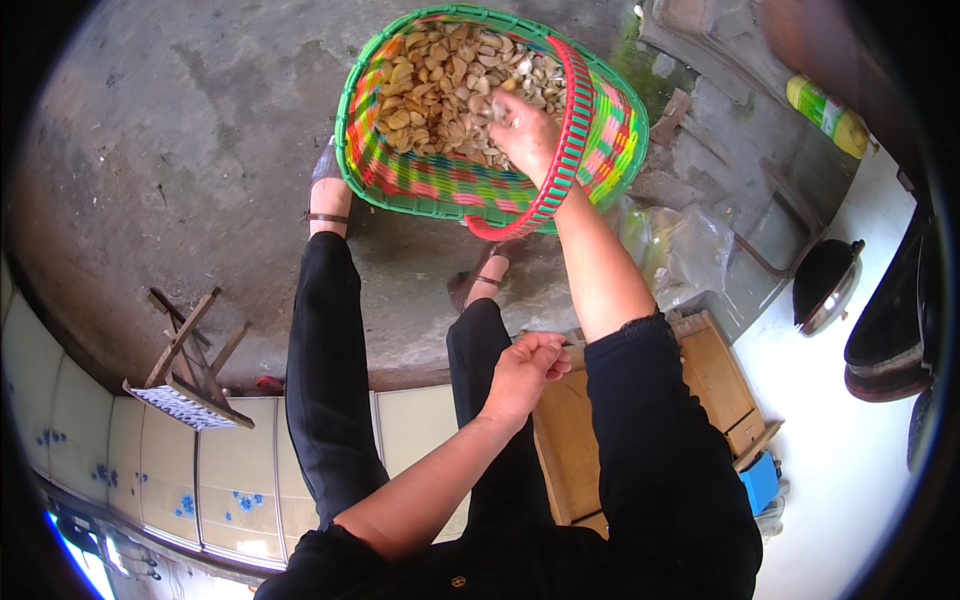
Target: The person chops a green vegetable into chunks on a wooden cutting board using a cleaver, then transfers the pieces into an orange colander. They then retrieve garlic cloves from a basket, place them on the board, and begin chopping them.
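A woven plastic basket [480, 199] in green, yellow and pink stands on the floor before my feet. Many small tan and yellowish pieces [427, 82] lie in it; they look like cloves or shells, but I cannot tell which. Its red and green handle [574, 127] arches over my right wrist. My right hand [525, 131] reaches down among the pieces, blurred by motion, so whether its fingers hold any is unclear. Away from the basket, above my right leg, my left hand [529, 367] has its fingers curled and thumb pressed in. Nothing shows in it.
A wooden stool [187, 375] lies tipped over by pale cabinet doors [240, 465] at lower left. Clear plastic bags [694, 244] lie right of the basket. Farther right are a yellow bottle [825, 116], a lidded pan [825, 285] and a wooden cabinet [712, 367].
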A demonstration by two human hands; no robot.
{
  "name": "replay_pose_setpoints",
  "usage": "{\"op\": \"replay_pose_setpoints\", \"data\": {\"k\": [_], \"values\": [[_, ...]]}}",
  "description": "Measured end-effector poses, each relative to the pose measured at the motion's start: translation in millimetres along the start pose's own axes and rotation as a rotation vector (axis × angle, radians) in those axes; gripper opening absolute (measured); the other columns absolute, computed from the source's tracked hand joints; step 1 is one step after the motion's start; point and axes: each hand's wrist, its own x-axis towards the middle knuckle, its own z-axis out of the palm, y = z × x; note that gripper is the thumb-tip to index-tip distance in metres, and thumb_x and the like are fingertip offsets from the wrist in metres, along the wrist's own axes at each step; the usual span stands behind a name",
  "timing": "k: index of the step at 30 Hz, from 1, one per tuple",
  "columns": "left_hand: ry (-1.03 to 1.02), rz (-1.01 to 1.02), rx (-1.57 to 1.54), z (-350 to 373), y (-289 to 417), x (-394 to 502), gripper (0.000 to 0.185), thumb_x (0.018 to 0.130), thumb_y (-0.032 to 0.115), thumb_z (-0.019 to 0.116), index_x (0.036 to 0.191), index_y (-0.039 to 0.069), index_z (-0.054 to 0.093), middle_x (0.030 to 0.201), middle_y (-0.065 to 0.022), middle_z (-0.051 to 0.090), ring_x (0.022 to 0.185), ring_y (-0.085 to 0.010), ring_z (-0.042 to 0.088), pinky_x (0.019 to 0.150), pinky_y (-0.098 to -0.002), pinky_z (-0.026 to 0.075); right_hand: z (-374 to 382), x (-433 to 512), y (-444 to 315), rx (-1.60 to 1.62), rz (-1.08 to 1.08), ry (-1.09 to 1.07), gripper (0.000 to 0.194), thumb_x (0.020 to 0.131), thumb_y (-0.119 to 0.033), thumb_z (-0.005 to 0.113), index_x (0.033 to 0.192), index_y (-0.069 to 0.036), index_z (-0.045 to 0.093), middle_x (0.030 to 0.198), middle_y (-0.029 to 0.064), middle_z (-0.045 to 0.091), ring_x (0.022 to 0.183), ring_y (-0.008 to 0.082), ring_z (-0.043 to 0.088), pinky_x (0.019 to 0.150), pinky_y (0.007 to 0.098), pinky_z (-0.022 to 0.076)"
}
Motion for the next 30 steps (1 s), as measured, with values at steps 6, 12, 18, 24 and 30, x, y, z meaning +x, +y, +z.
{"op": "replay_pose_setpoints", "data": {"k": [6,12,18,24,30], "values": [[-0.011,-0.004,-0.014,0,-2,1,0.019,0.098,0.019,0.051,0.106,0.004,0.059,0.090,-0.0038,0.065,0.083,-0.0136,0.062,0.079,-0.0277,0.048,-4,-8,58,0.410,0.227,-0.117,0.038,0.079,-0.017,0.069,0.117,-0.011,0.065,0.084,0.0070,0.067,0.074,0.0151,0.062,0.071,0.0287,0.0504],[0.006,-0.009,-0.021,-1,-4,1,0.018,0.098,0.020,0.052,0.105,0.005,0.060,0.090,-0.0034,0.065,0.083,-0.0130,0.062,0.080,-0.0279,0.048,-24,21,50,0.569,0.167,0.236,0.041,0.078,-0.015,0.073,0.116,-0.004,0.063,0.084,0.0061,0.063,0.075,0.0148,0.059,0.067,0.0295,0.0496],[-0.009,-0.022,-0.022,-3,-8,3,0.019,0.098,0.022,0.053,0.106,0.006,0.060,0.091,-0.0035,0.066,0.083,-0.0128,0.062,0.081,-0.0280,0.048,0,76,52,0.458,-0.035,0.285,0.058,0.076,-0.015,0.074,0.129,-0.005,0.055,0.087,0.0071,0.064,0.072,0.0144,0.061,0.064,0.0288,0.0506],[-0.008,-0.021,-0.040,-2,-5,1,0.019,0.098,0.021,0.053,0.105,0.005,0.061,0.091,-0.0032,0.066,0.084,-0.0128,0.062,0.081,-0.0284,0.048,10,49,-19,-0.071,-0.118,0.029,0.052,0.077,-0.020,0.071,0.127,-0.013,0.057,0.093,0.0086,0.070,0.080,0.0182,0.068,0.073,0.0307,0.0552],[-0.011,-0.011,-0.062,-2,-2,1,0.019,0.098,0.021,0.053,0.106,0.005,0.060,0.090,-0.0034,0.065,0.084,-0.0134,0.061,0.080,-0.0282,0.047,1,9,-6,-0.289,-0.447,-0.124,0.028,0.075,-0.013,0.066,0.103,-0.014,0.071,0.094,0.0125,0.070,0.080,0.0273,0.068,0.076,0.0380,0.0543]]}}
